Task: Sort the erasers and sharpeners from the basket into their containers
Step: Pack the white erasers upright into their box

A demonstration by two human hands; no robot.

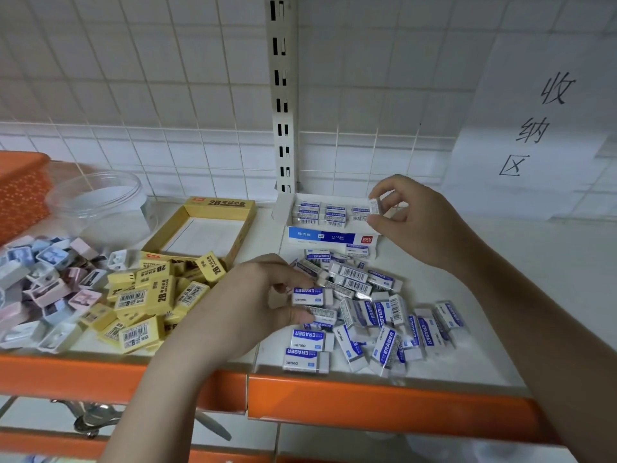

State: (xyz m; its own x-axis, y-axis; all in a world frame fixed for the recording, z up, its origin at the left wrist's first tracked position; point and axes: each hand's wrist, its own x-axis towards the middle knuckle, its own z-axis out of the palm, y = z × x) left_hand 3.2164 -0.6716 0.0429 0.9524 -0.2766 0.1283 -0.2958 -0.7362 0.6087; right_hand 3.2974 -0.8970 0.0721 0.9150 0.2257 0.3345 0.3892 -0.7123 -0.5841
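The right hand pinches one white eraser between thumb and fingertips, just above the right end of the white box, which already holds rows of erasers. The left hand curls its fingers round another eraser at the edge of the blue-and-white pile on the shelf. Yellow erasers and sharpeners lie heaped to the left.

Pastel plastic sharpeners left; yellow-sleeved erasers middle, open yellow cardboard box behind; blue-and-white-sleeved erasers right, white cardboard box behind.
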